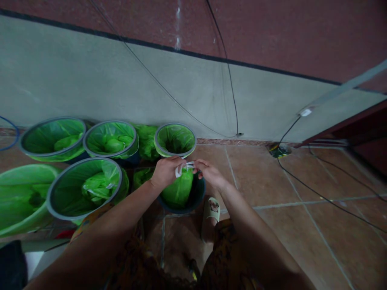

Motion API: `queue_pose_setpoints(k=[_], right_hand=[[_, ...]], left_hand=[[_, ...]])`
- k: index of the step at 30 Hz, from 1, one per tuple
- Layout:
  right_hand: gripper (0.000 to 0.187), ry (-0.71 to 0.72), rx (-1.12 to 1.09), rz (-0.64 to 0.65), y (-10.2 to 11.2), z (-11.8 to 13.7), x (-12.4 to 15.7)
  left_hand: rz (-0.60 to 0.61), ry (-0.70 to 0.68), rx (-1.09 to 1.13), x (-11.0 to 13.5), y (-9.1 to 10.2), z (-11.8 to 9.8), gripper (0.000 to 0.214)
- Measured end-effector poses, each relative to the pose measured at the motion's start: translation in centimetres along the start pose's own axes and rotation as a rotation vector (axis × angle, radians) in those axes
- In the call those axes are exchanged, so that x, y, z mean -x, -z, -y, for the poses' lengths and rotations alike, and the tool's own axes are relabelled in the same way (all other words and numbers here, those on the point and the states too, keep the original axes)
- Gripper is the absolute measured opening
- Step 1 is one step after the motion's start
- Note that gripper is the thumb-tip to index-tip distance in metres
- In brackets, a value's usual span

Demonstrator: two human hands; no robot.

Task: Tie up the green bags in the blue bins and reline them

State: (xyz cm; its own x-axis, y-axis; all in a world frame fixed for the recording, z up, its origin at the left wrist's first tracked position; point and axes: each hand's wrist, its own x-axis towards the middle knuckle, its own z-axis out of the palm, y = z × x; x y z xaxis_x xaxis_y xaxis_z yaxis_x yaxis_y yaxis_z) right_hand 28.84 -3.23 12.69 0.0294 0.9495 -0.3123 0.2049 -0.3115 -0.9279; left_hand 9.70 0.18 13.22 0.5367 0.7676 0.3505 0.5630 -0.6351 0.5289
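Observation:
My left hand (167, 170) and my right hand (209, 173) meet above a dark round bin (198, 196) on the tiled floor. Both hands pinch the pale drawstring (185, 166) of a green plastic bag (179, 189) that sits bunched inside that bin. The fingers of both hands are closed on the string. My forearms reach in from the bottom of the view.
Several other bins lined with green bags (175, 140) (110, 139) (86, 187) (53, 137) stand to the left along a grey wall. My foot in a pale slipper (212, 209) is beside the bin. Black cables (317, 189) run across the floor at the right.

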Motion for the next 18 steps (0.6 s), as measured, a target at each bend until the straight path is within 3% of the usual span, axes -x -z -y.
queue_pose_setpoints(k=[7,11,14,18], right_hand=[[0.028,-0.115,0.849,-0.026,1.3,-0.4,-0.2],[0.025,-0.223,1.041,-0.048,0.6,-0.3,0.1],[0.028,-0.156,0.963,-0.027,0.8,-0.3,0.1],[0.036,0.019,0.547,0.055,1.3,0.0,0.2]], left_hand=[[0.348,0.342,-0.305,0.1,-0.4,0.0,0.025],[0.477,0.518,-0.321,-0.4,-0.4,0.6,0.018],[0.462,0.607,-0.014,-0.8,-0.4,1.0,0.017],[0.307,0.797,0.707,-1.1,-1.0,0.4,0.02]])
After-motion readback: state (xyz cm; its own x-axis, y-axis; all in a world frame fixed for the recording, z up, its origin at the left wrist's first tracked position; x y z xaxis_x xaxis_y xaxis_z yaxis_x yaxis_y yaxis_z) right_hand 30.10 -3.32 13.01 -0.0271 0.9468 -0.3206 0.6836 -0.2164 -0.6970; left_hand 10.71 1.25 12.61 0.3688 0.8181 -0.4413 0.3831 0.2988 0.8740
